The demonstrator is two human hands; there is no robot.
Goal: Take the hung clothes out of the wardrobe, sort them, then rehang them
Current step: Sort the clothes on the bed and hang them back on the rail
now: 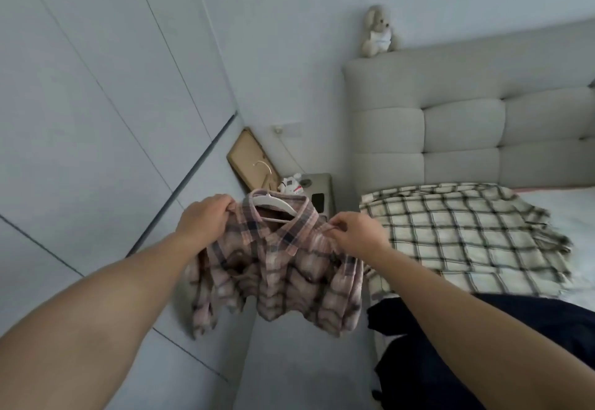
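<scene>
Three garments: one pink plaid shirt (277,268), one cream checked shirt (457,235), one dark garment (502,345). One white hanger (273,205). One teddy bear (378,31).

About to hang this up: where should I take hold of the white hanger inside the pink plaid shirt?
Probably take the white hanger at its neck just under the hook, coming from above. Only that part shows through the open collar of the pink plaid shirt; the left hand and right hand pinch the shoulders.

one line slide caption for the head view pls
Both hands, left and right, hold a pink plaid shirt on a white hanger beside the bed.
</scene>
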